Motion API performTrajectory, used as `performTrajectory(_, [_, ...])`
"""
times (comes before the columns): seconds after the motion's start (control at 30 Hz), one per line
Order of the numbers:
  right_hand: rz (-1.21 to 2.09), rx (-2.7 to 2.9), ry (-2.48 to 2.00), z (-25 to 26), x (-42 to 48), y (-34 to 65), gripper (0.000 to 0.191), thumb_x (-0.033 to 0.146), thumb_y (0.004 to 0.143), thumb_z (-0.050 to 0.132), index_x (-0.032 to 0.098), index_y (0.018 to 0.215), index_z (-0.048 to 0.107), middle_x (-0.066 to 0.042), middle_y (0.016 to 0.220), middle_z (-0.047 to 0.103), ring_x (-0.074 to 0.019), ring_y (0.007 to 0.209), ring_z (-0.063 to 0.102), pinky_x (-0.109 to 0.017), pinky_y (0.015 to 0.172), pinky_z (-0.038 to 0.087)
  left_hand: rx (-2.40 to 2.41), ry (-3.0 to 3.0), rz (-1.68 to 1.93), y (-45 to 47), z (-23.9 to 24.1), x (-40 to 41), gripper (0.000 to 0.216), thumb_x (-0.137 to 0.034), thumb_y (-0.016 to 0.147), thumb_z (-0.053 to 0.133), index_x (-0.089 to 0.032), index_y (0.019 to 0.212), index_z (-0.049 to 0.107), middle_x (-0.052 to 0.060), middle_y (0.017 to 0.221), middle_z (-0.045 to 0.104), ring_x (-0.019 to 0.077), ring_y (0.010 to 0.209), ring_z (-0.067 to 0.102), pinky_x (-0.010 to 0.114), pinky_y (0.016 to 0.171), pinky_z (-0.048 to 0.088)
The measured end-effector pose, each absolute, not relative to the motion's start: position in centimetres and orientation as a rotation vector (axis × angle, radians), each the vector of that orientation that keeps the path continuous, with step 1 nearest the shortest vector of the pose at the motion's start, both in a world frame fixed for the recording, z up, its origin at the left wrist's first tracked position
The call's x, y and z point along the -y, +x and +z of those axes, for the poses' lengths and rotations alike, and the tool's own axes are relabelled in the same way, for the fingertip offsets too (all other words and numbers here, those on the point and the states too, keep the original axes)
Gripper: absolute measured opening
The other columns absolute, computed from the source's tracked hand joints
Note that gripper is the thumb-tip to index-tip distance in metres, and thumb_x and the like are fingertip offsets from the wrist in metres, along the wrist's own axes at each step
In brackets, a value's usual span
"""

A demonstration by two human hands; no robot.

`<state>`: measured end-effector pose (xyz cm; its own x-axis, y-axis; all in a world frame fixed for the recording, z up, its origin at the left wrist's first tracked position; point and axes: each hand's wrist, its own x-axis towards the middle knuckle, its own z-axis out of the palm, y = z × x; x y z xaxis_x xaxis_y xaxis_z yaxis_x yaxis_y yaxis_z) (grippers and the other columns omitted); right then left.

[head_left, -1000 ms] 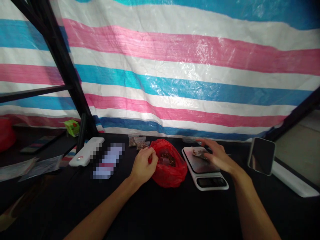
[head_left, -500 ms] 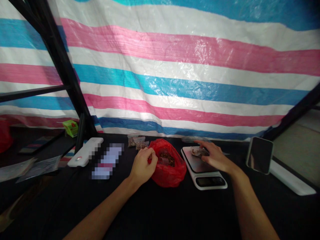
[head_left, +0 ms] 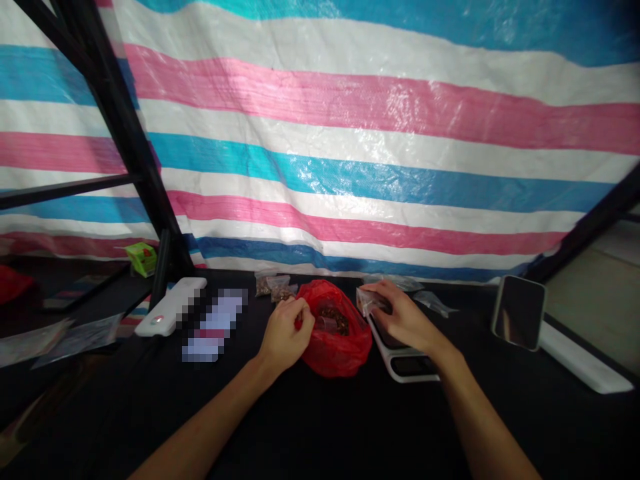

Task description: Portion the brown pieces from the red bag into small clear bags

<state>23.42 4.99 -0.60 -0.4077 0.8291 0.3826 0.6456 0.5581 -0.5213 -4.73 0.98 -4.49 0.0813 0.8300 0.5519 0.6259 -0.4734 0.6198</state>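
My left hand (head_left: 289, 333) is closed on the left rim of a red plastic bag (head_left: 340, 353). The bag stands with its mouth open; small brown bits and a clear little cup (head_left: 327, 325) lie inside. My right hand (head_left: 403, 317) pinches a small clear zip bag (head_left: 369, 301) with brownish contents, held between the red bag and the far left corner of a white kitchen scale (head_left: 395, 363). Part of the scale's metal plate is hidden under that hand. Its dark display faces me.
Small filled zip bags (head_left: 280, 288) lie behind the red bag. Clear empty bags (head_left: 434, 303) rest behind the scale. A white power bank (head_left: 173, 307) and a blurred-out phone-like item (head_left: 216, 327) are at left, a propped dark-screened device (head_left: 520, 312) at right. A striped tarp (head_left: 360, 153) hangs behind.
My right hand has lifted the small zip bag off the scale plate and carried it left toward the red bag. My left hand has stayed at the red bag's rim.
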Motion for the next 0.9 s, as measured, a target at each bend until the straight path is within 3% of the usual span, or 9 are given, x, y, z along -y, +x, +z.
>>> performTrajectory(0.13, [0.486,2.249,-1.080,-1.1,-4.1,20.7,0.055,0.007,0.084,0.054,0.028,0.134,0.064,-0.005,0.128,0.071,-0.0227,0.118,0.067,-0.040,0.107,0.051,-1.458,2.124,1.348,-4.8,-4.5,-1.0,0.025,-0.014,0.094,0.046,-0.022,0.070,0.049,0.000,0.072,0.059,0.0180,0.075,0.056,0.031,0.073,0.040])
performTrajectory(0.33, [0.393,2.296,-1.108,-2.4,-4.4,19.9,0.058,0.010,0.086,0.057,0.026,0.141,0.059,-0.007,0.135,0.070,-0.0260,0.121,0.066,-0.053,0.119,0.037,-1.447,2.122,1.343,-4.7,-4.4,-0.9,0.024,-0.015,0.094,0.046,-0.022,0.071,0.050,0.000,0.072,0.059,0.0181,0.076,0.056,0.032,0.074,0.041])
performTrajectory(0.47, [0.440,2.245,-1.132,-1.6,-4.1,19.8,0.055,0.011,0.086,0.057,0.025,0.139,0.062,-0.008,0.127,0.073,-0.0251,0.112,0.069,-0.045,0.105,0.051,-1.461,2.116,1.341,-4.8,-4.5,-1.0,0.024,-0.015,0.094,0.046,-0.021,0.071,0.050,0.000,0.072,0.059,0.0179,0.075,0.056,0.032,0.074,0.040])
performTrajectory(0.63, [0.562,2.077,-1.193,-1.0,-5.0,22.2,0.051,0.011,0.081,0.057,0.026,0.128,0.068,-0.005,0.121,0.075,-0.0231,0.106,0.072,-0.039,0.100,0.054,-1.458,2.110,1.347,-4.7,-4.5,-1.0,0.025,-0.015,0.094,0.045,-0.021,0.071,0.050,0.000,0.072,0.058,0.0177,0.075,0.055,0.031,0.073,0.039])
performTrajectory(0.8, [0.342,2.097,-1.416,-1.6,-6.5,26.9,0.053,0.009,0.069,0.057,0.025,0.116,0.074,-0.008,0.122,0.073,-0.0296,0.116,0.067,-0.049,0.107,0.048,-1.450,2.126,1.342,-4.7,-4.4,-0.9,0.025,-0.015,0.094,0.045,-0.021,0.071,0.050,0.000,0.072,0.058,0.0179,0.075,0.055,0.031,0.073,0.039])
performTrajectory(0.9, [0.244,2.144,-1.473,-1.8,-6.6,28.1,0.060,0.010,0.067,0.059,0.028,0.122,0.073,-0.008,0.128,0.070,-0.0330,0.124,0.061,-0.055,0.111,0.043,-1.459,2.130,1.343,-4.7,-4.5,-0.9,0.024,-0.015,0.094,0.045,-0.021,0.071,0.050,0.000,0.072,0.058,0.0178,0.075,0.055,0.031,0.074,0.039])
